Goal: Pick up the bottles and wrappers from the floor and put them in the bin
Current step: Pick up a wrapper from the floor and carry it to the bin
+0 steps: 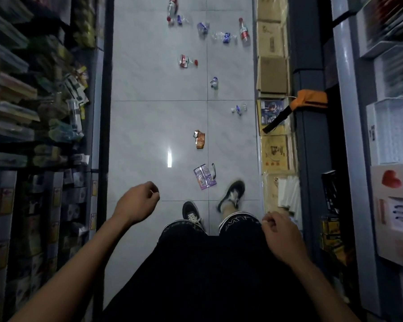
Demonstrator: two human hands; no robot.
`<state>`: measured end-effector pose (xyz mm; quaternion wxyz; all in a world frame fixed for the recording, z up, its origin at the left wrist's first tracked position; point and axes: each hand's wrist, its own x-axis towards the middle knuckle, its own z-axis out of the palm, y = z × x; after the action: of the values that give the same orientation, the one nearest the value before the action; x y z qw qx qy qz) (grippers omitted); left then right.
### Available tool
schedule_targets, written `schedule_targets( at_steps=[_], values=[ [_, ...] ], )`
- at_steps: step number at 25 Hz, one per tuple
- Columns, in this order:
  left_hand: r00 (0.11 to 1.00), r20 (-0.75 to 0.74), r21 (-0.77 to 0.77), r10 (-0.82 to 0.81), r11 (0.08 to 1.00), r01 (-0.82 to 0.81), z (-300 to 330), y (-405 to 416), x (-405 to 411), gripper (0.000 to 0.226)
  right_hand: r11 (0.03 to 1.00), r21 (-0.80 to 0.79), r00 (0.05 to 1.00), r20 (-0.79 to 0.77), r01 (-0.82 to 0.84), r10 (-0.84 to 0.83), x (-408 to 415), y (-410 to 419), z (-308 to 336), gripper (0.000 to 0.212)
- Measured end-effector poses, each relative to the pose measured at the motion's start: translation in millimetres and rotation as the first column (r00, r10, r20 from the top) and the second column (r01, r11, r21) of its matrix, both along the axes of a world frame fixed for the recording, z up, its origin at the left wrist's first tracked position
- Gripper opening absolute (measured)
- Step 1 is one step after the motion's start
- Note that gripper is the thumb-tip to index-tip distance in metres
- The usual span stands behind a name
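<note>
Litter lies along the tiled aisle floor ahead. Nearest is a purple wrapper (204, 176), then an orange wrapper (199, 139). Farther on lie a crushed clear bottle with a blue label (239, 109), a small crumpled bottle (214, 82), a red-labelled crushed bottle (186, 61), and at the far end several more bottles, among them a red-capped one (244, 31). My left hand (137, 202) hangs in front of me with loosely curled fingers and holds nothing. My right hand (280, 233) hangs beside my right thigh, also loosely curled and holding nothing. No bin is in view.
Stocked shop shelves (40, 117) line the left side. Cardboard boxes (272, 75) stand along the right of the aisle, with a counter and an orange-handled tool (296, 105) behind them. My feet in black shoes (232, 194) stand just short of the purple wrapper.
</note>
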<state>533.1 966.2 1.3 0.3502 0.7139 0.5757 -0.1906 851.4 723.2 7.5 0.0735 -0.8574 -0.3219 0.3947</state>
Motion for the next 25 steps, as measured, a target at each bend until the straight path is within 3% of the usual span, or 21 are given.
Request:
schedule_targets(
  at_steps=[8,13,18,25],
  values=[
    [0.998,-0.051,-0.025,-0.026,0.999,0.025,-14,59,100,0.019,0.988,0.042,0.982,-0.112,-0.151,0.154,95,128,-42,0.011],
    [0.999,-0.009,-0.119,-0.040,0.992,0.039,-80,104,147,0.035,0.987,-0.011,0.974,-0.162,-0.160,0.156,94,200,-114,0.011],
    [0.985,0.021,-0.137,-0.171,0.975,0.173,-246,155,179,0.027,0.972,-0.213,0.972,-0.229,-0.101,0.050,42,216,-275,0.011],
    [0.950,0.035,-0.097,-0.309,0.945,0.311,-550,184,209,0.054,0.823,-0.510,0.878,-0.237,0.251,-0.415,-52,216,-576,0.024]
  ],
)
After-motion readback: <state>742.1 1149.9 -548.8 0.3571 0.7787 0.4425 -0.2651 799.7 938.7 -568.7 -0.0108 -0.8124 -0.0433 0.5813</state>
